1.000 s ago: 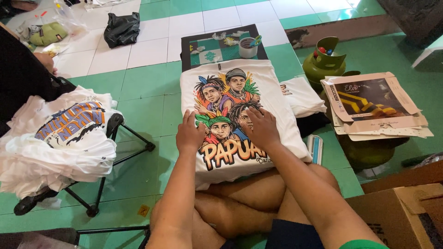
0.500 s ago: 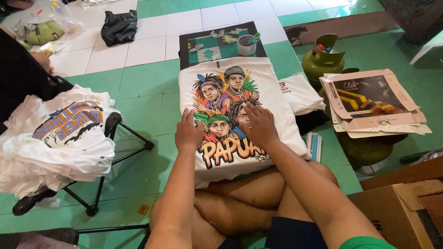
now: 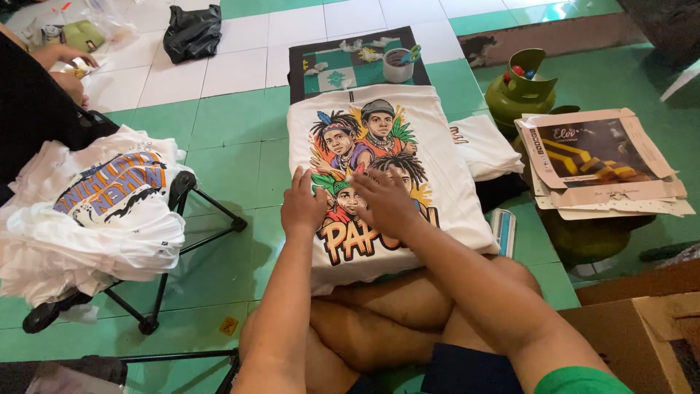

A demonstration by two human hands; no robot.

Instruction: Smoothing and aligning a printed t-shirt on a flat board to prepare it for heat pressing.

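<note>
A white T-shirt [image 3: 445, 171] with a colourful print of several faces lies flat on the green tiled floor, its lower edge over my crossed legs. My left hand [image 3: 302, 208] rests palm down on the left of the print, fingers together. Flat on the middle of the print lies my right hand [image 3: 386, 201], fingers spread. Neither hand grips the cloth.
A folding chair [image 3: 186, 193] at left carries a heap of white printed shirts [image 3: 95, 211]. A dark board [image 3: 313, 62] with a small cup [image 3: 398, 66] lies beyond the shirt. Right: folded white cloth [image 3: 485, 146], green gas cylinder [image 3: 521, 91], cardboard sheets [image 3: 605, 160], brown box [image 3: 642, 328]. Another person's hand [image 3: 65, 69] at far left.
Both hands have slid a little up and to the left over the print; the right one now covers the lower face and part of the lettering. The view has shifted slightly.
</note>
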